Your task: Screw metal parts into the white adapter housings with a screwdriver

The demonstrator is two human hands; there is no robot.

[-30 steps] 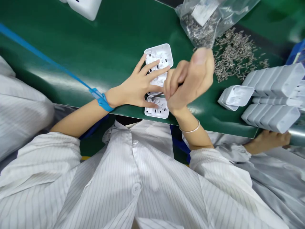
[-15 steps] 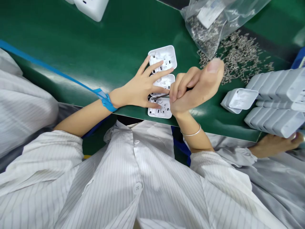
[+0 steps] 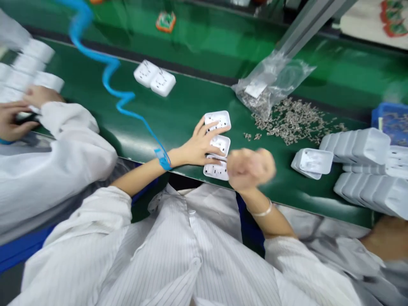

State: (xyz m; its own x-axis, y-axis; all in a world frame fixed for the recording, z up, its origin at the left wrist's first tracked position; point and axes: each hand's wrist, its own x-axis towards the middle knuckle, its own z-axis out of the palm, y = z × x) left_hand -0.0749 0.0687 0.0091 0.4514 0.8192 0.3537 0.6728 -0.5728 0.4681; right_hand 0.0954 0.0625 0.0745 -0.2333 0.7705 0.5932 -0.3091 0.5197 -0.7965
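Three shallow white plastic shells (image 3: 224, 143) are lined up on the green tabletop (image 3: 181, 112) in front of the body: a far shell (image 3: 219, 116), a middle one, and a near shell (image 3: 216, 173) close to the edge. The row's long axis is directed away from the body. The row is spanned from its left by the left hand (image 3: 200, 148), fingers spread wide, nothing gripped. The right hand (image 3: 251, 168) is curled and motion-blurred; whether anything is held in it cannot be told. The near shell is situated just to its left, contact unclear. Loose silvery metal clips (image 3: 295, 121) are heaped beyond, to the right.
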